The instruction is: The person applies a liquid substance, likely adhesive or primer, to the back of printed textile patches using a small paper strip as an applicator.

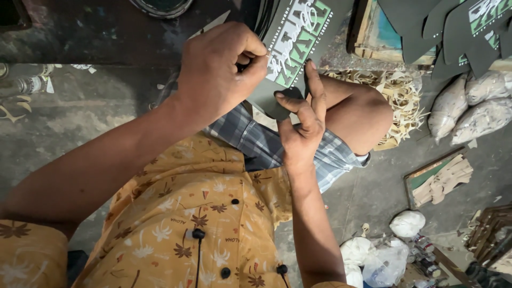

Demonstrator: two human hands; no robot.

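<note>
Seen from the head camera, both hands meet at upper centre of the frame over a dark grey cut sheet [290,42] printed with green and white lettering. The left hand [221,69] is curled into a near fist, thumb and forefinger pinched together on the sheet's left edge. The right hand [301,125] comes up from below, fingers extended and slightly spread, thumb and forefinger closed on the sheet's rounded lower tip. The sheet thus lies directly between the two hands, its long axis running from lower left to upper right, out past the top of the frame; the left hand sits higher along it, the right at its near end. It rests above the person's bent knee [368,112] and checked shorts [256,138]. Similar dark printed pieces [453,32] are stacked at upper right, with pale filled bags [469,112] below them on the floor [80,117].
</note>
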